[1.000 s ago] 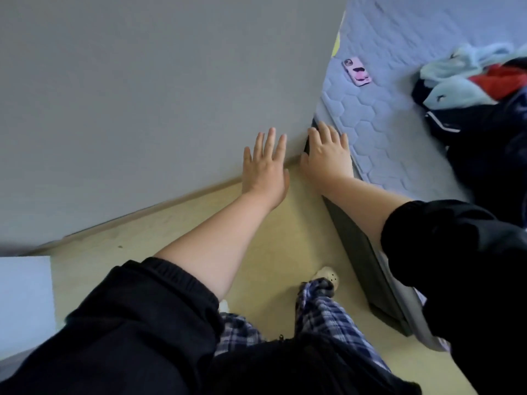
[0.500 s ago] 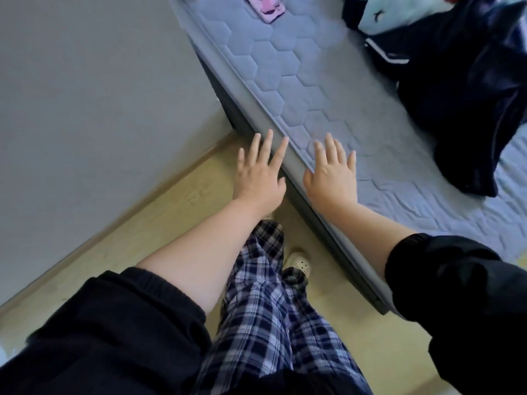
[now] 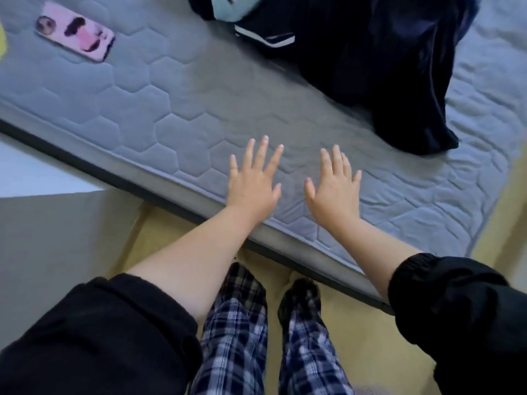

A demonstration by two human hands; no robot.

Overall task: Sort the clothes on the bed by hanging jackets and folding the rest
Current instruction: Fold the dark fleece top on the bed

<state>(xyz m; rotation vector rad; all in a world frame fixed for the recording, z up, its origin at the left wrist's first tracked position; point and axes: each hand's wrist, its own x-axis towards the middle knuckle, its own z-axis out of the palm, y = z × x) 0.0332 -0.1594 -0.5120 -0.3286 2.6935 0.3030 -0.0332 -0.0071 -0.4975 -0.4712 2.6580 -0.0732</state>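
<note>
Black sleeves pushed up. The left hand (image 3: 253, 183) and right hand (image 3: 333, 189) are side by side, palms down, fingers straight and spread, holding nothing, at the near edge of the grey hexagon-quilted bed (image 3: 171, 109). Can't tell if they touch it. A dark navy clothes heap with white stripe (image 3: 385, 67) lies on the bed beyond the right hand, apart from it. A light blue garment (image 3: 225, 4) sits at the top edge, a pink phone (image 3: 75, 38) far left.

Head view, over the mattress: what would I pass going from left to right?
Pink phone → left hand → right hand. The dark clothes pile stretches across beyond both hands, so it has no clear place in the order.
</note>
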